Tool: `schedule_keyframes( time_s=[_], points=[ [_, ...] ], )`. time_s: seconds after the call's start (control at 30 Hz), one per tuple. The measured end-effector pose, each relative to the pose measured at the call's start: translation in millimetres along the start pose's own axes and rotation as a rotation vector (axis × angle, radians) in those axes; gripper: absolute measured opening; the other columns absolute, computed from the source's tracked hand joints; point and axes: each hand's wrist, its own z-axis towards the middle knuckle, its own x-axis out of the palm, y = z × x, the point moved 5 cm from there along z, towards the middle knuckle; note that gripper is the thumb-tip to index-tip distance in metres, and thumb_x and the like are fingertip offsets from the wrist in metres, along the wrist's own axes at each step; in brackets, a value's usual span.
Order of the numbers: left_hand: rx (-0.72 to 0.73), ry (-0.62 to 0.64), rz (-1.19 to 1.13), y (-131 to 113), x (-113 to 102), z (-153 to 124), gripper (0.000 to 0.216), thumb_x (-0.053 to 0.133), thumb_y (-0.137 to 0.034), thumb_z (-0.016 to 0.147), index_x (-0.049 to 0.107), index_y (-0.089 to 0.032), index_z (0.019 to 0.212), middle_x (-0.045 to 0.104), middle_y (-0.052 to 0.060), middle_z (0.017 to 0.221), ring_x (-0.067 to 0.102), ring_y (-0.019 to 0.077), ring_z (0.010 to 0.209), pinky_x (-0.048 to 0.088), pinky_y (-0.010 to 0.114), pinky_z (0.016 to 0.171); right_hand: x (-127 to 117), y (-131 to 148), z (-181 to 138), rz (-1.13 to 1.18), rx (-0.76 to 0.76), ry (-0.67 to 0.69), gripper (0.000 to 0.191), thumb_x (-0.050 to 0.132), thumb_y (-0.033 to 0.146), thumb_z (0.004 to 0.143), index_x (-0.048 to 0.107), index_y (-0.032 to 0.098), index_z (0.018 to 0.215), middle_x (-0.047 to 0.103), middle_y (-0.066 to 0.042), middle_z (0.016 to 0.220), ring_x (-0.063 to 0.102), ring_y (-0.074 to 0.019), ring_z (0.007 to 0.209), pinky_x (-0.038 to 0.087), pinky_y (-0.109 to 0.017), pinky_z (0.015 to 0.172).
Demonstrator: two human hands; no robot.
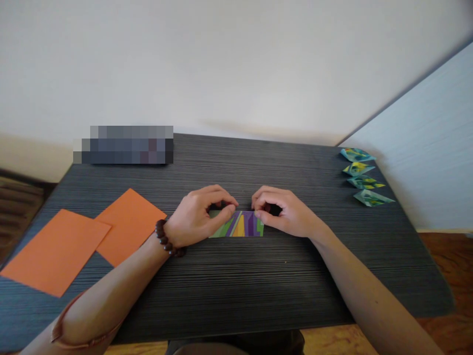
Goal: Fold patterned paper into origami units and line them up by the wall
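Note:
A small folded sheet of patterned paper (238,225), striped purple, green and yellow, lies flat at the middle of the dark table (236,286). My left hand (197,217) pinches its left end with thumb and fingers curled over the top edge. My right hand (284,212) pinches the right end the same way. Both hands rest on the tabletop. A dark bead bracelet circles my left wrist.
Two orange paper sheets (59,251) (129,224) overlap on the table's left side. Several folded teal and yellow paper pieces (364,182) lie in a row near the right edge. A pale wall stands behind the table, and a light panel to the right.

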Motion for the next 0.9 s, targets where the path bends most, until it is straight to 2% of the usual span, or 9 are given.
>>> schedule_keyframes(
  time_s=[0.1, 0.23, 0.47, 0.6, 0.73, 0.9],
  points=[
    [0.03, -0.017, 0.012, -5.5, 6.6, -0.1, 0.015, 0.053, -0.023, 0.082, 0.067, -0.019, 0.082, 0.066, 0.002, 0.085, 0.059, 0.014, 0.08, 0.046, 0.025, 0.076, 5.8, 3.4, 1.4, -0.034, -0.002, -0.055, 0.006, 0.052, 0.014, 0.082, 0.053, 0.017, 0.077, 0.055, -0.003, 0.088, 0.05, -0.0103, 0.071, 0.042, -0.024, 0.066],
    [0.04, -0.046, -0.019, -6.5, 6.5, 0.5, 0.012, 0.054, -0.019, 0.08, 0.066, -0.018, 0.075, 0.065, 0.001, 0.078, 0.059, 0.0126, 0.073, 0.046, 0.024, 0.072, 9.1, 6.0, 2.9, -0.057, 0.006, -0.091, 0.006, 0.05, 0.012, 0.08, 0.051, 0.017, 0.077, 0.054, -0.003, 0.087, 0.05, -0.0114, 0.072, 0.041, -0.025, 0.067],
    [-0.018, -0.082, -0.057, 7.2, -7.1, 1.5, 0.015, 0.055, -0.02, 0.08, 0.064, -0.015, 0.068, 0.062, 0.001, 0.071, 0.057, 0.0115, 0.067, 0.044, 0.023, 0.065, -3.9, -3.9, -1.1, -0.101, 0.031, -0.031, 0.013, 0.049, 0.007, 0.076, 0.047, 0.018, 0.07, 0.056, -0.002, 0.082, 0.049, -0.0119, 0.07, 0.039, -0.026, 0.066],
    [-0.011, -0.04, -0.094, 7.6, -4.5, 1.6, 0.015, 0.055, -0.021, 0.081, 0.065, -0.015, 0.071, 0.063, 0.001, 0.072, 0.057, 0.0114, 0.068, 0.044, 0.023, 0.066, -7.4, -5.0, -2.3, -0.091, 0.028, -0.081, 0.008, 0.048, 0.013, 0.082, 0.051, 0.017, 0.076, 0.056, -0.003, 0.083, 0.05, -0.0123, 0.071, 0.04, -0.026, 0.066],
    [0.011, -0.036, -0.103, -1.0, 2.4, 2.8, 0.013, 0.055, -0.018, 0.08, 0.065, -0.015, 0.071, 0.063, 0.0, 0.071, 0.057, 0.0107, 0.067, 0.043, 0.022, 0.066, 3.6, 2.8, 1.6, -0.067, 0.03, -0.093, 0.014, 0.044, 0.025, 0.089, 0.055, 0.017, 0.087, 0.058, -0.004, 0.085, 0.053, -0.0135, 0.075, 0.041, -0.027, 0.069],
    [0.038, -0.05, -0.063, -5.7, 4.7, 2.9, 0.014, 0.054, -0.017, 0.079, 0.064, -0.015, 0.07, 0.062, 0.001, 0.07, 0.056, 0.0103, 0.065, 0.043, 0.022, 0.064, 14.2, 5.0, 5.7, -0.154, 0.016, -0.048, 0.02, 0.042, 0.026, 0.091, 0.055, 0.016, 0.08, 0.057, -0.003, 0.077, 0.052, -0.0126, 0.07, 0.041, -0.026, 0.068]
  ],
)
